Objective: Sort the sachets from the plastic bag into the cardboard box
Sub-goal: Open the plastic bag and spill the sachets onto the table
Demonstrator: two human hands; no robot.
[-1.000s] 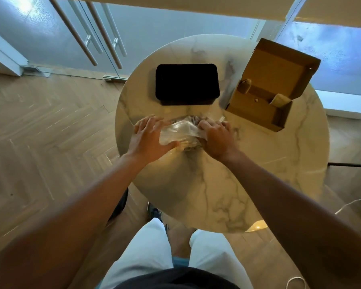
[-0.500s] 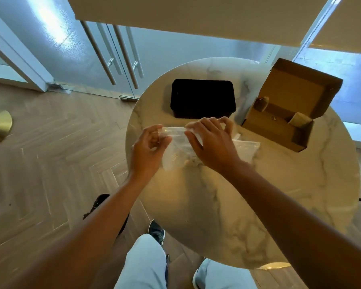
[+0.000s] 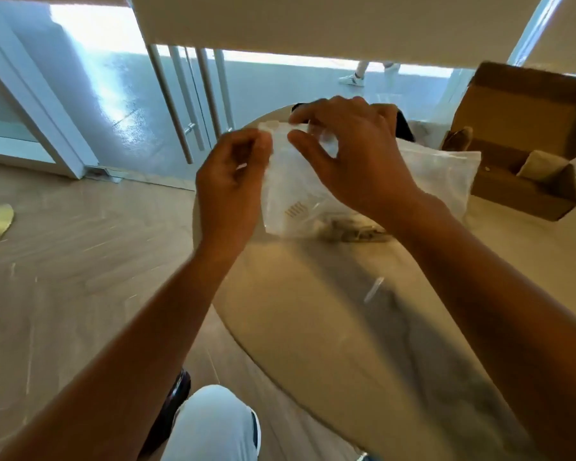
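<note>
1. Head view: left hand [image 3: 228,181] and right hand [image 3: 353,151] are each pinching the plastic bag [image 3: 300,194] top, lifted above the desk [image 3: 346,327].
2. Sachets [image 3: 346,227] are sagging at the bottom; the person is likely needing to peel the seal evenly, with the cardboard box [image 3: 526,191] nearby.

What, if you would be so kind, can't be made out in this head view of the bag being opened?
- Plastic bag contents: small dark pieces at the bottom, too blurred to count or identify.
- Bag seal: hidden by the left hand and right hand; open or closed is unclear.
- Black item: mostly behind the right hand.
- Cardboard box interior: blurred, partly screened by the bag.
</note>
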